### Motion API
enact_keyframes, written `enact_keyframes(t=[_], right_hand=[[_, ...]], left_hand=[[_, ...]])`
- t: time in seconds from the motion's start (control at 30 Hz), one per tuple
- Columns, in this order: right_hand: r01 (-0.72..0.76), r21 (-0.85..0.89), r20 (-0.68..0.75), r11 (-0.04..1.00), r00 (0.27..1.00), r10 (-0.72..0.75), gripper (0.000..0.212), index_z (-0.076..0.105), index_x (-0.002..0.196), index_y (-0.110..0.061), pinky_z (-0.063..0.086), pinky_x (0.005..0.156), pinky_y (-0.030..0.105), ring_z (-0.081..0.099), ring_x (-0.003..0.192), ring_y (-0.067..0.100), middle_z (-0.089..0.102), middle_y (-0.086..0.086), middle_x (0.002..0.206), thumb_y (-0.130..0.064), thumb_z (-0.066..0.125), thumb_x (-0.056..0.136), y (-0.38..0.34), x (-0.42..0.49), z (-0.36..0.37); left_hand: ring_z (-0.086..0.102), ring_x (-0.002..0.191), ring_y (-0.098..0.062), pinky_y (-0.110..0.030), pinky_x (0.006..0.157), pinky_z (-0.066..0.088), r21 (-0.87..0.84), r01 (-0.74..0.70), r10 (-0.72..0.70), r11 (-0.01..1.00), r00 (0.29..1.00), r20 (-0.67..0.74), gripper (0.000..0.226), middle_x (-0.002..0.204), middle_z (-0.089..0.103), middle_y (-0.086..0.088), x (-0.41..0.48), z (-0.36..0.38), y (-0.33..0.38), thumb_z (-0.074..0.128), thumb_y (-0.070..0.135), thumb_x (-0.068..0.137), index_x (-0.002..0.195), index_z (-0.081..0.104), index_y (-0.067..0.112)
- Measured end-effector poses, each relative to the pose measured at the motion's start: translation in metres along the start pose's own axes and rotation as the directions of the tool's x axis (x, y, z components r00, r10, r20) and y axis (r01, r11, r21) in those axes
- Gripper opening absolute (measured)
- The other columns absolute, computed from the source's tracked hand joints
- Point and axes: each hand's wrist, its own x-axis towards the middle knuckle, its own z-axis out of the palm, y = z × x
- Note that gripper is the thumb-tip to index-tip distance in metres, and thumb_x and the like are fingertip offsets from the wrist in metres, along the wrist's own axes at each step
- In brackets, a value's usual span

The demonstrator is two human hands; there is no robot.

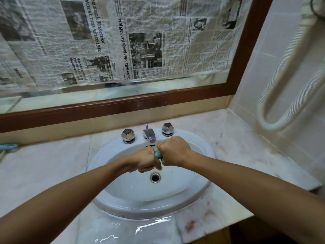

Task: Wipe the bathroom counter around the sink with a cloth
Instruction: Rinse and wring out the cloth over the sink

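At the far left edge a light blue plastic object point(8, 146) lies on the pale pink-veined marble counter point(44, 169), close to the back wall. Above the counter runs the dark brown wooden frame point(123, 104) of a wide mirror, its glass covered with sheets of black-and-white newspaper point(140, 41).

Set into the counter is the white oval ceramic sink point(109, 203). At its back rim stand a faceted chrome left tap knob point(128, 135), a chrome spout point(149, 134) and a matching right tap knob point(167, 129). The round metal drain point(155, 177) sits at the bottom of the basin.

Over the basin, the left hand point(144, 161) and the right hand point(173, 152) meet, both fisted tightly round a small teal cloth point(158, 154), which shows only as a twisted bit between them.

A shiny puddle of water point(140, 228) lies on the counter's front edge. On the right, a white corrugated hose point(274, 124) loops down a cream tiled wall point(255, 85).
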Motion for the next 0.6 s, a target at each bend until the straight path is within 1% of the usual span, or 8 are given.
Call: enact_keyframes(t=[0.03, 0.1, 0.17, 0.23, 0.3, 0.37, 0.47, 0.6], right_hand=[[-0.003, -0.006, -0.006, 1.000, 1.000, 0.003, 0.026, 0.062, 0.101, -0.008, 0.034, 0.063, 0.032, 0.063, 0.085, 0.037, 0.069, 0.014, 0.099, -0.021, 0.059, 0.078, 0.002, 0.001, 0.000], [-0.050, 0.022, 0.001, 0.998, 0.999, 0.050, 0.023, 0.061, 0.098, -0.009, 0.032, 0.063, 0.031, 0.062, 0.085, 0.037, 0.068, 0.014, 0.097, -0.020, 0.059, 0.078, 0.004, -0.001, 0.004], [-0.178, 0.120, 0.053, 0.977, 0.984, 0.172, 0.015, 0.057, 0.091, -0.015, 0.032, 0.061, 0.030, 0.062, 0.085, 0.034, 0.065, 0.012, 0.093, -0.021, 0.061, 0.079, 0.004, -0.004, 0.012], [-0.353, 0.346, 0.182, 0.869, 0.934, 0.307, 0.022, 0.051, 0.082, -0.017, 0.034, 0.055, 0.028, 0.062, 0.075, 0.027, 0.060, 0.007, 0.081, -0.026, 0.070, 0.077, 0.006, -0.006, 0.020], [-0.496, 0.659, 0.398, 0.565, 0.868, 0.297, 0.036, 0.049, 0.078, -0.017, 0.035, 0.046, 0.024, 0.053, 0.053, 0.019, 0.055, 0.004, 0.066, -0.032, 0.081, 0.072, 0.010, -0.015, 0.025], [-0.567, 0.799, 0.541, 0.201, 0.823, 0.170, 0.034, 0.053, 0.082, -0.013, 0.035, 0.043, 0.024, 0.044, 0.045, 0.017, 0.054, 0.007, 0.060, -0.032, 0.081, 0.075, 0.011, -0.028, 0.029], [-0.589, 0.775, 0.605, -0.228, 0.796, -0.001, 0.024, 0.056, 0.096, -0.009, 0.043, 0.045, 0.025, 0.050, 0.048, 0.018, 0.059, 0.012, 0.063, -0.027, 0.069, 0.086, 0.008, -0.049, 0.038], [-0.527, 0.595, 0.571, -0.606, 0.809, -0.143, 0.031, 0.059, 0.113, -0.001, 0.057, 0.060, 0.036, 0.067, 0.074, 0.030, 0.067, 0.023, 0.087, -0.021, 0.061, 0.090, 0.000, -0.080, 0.057]], left_hand=[[0.032, 0.037, -0.019, -0.020, 0.042, 0.023, 0.053, -0.015, 0.017, 0.998, 0.999, -0.029, 0.041, 0.040, 0.041, -0.003, 0.002, -0.001, 0.001, 0.065, 0.005, 0.076, 0.042, 0.047, 0.016], [0.048, 0.043, -0.016, -0.019, 0.044, 0.035, 0.307, -0.073, 0.096, 0.949, 0.994, -0.061, 0.022, 0.052, 0.056, -0.004, 0.005, -0.005, 0.003, 0.066, 0.020, 0.082, 0.063, 0.059, 0.010], [0.061, 0.072, -0.019, -0.027, 0.061, 0.044, 0.610, -0.114, 0.201, 0.784, 0.977, -0.076, 0.023, 0.081, 0.066, -0.005, 0.010, -0.009, -0.003, 0.059, 0.039, 0.085, 0.087, 0.060, 0.016], [0.060, 0.091, -0.023, -0.034, 0.072, 0.046, 0.723, -0.148, 0.285, 0.675, 0.956, -0.071, 0.023, 0.102, 0.064, -0.003, 0.016, -0.014, -0.016, 0.047, 0.044, 0.084, 0.095, 0.051, 0.025], [0.061, 0.094, -0.024, -0.037, 0.077, 0.050, 0.777, -0.205, 0.398, 0.595, 0.915, -0.062, 0.026, 0.108, 0.065, -0.001, 0.017, -0.015, -0.028, 0.042, 0.037, 0.081, 0.102, 0.054, 0.025], [0.065, 0.091, -0.027, -0.037, 0.075, 0.053, 0.844, -0.289, 0.595, 0.452, 0.803, -0.044, 0.036, 0.105, 0.069, -0.004, 0.018, -0.011, -0.043, 0.048, 0.027, 0.081, 0.113, 0.061, 0.018], [0.071, 0.082, -0.028, -0.034, 0.068, 0.057, 0.888, -0.359, 0.798, 0.286, 0.602, -0.014, 0.045, 0.102, 0.074, -0.009, 0.023, -0.002, -0.063, 0.063, 0.020, 0.075, 0.117, 0.066, 0.005], [0.065, 0.101, -0.026, -0.034, 0.077, 0.053, 0.855, -0.464, 0.918, 0.234, 0.396, -0.036, 0.056, 0.122, 0.067, -0.012, 0.029, 0.017, -0.079, 0.060, 0.011, 0.079, 0.133, 0.048, 0.005]])
